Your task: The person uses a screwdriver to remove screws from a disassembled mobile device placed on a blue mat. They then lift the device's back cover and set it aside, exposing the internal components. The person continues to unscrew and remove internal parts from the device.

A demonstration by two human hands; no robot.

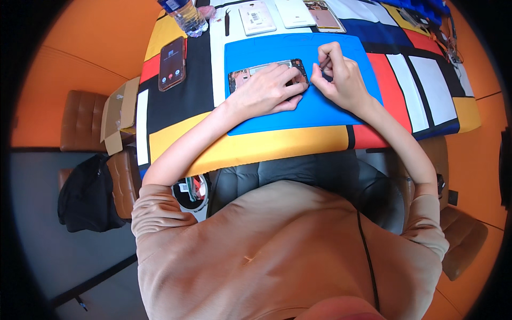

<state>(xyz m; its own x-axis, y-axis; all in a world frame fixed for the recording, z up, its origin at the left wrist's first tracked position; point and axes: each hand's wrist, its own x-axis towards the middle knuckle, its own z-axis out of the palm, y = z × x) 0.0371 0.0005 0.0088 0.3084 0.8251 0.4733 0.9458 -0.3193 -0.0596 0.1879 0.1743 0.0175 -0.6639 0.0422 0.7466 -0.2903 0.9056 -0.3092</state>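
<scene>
An opened smartphone with its inner parts bared lies on the blue mat. My left hand is laid over it, its curled fingers gripping the phone near its right end and hiding much of the middle. Just off that end is my right hand, closed in a pinch with the fingertips together above the mat. Whatever sits between those fingertips, if anything, is too small to make out.
Beyond the mat lie black tweezers, a white phone back, another white panel and a second opened phone. A lit phone and a water bottle are at left. Loose cables bunch at far right.
</scene>
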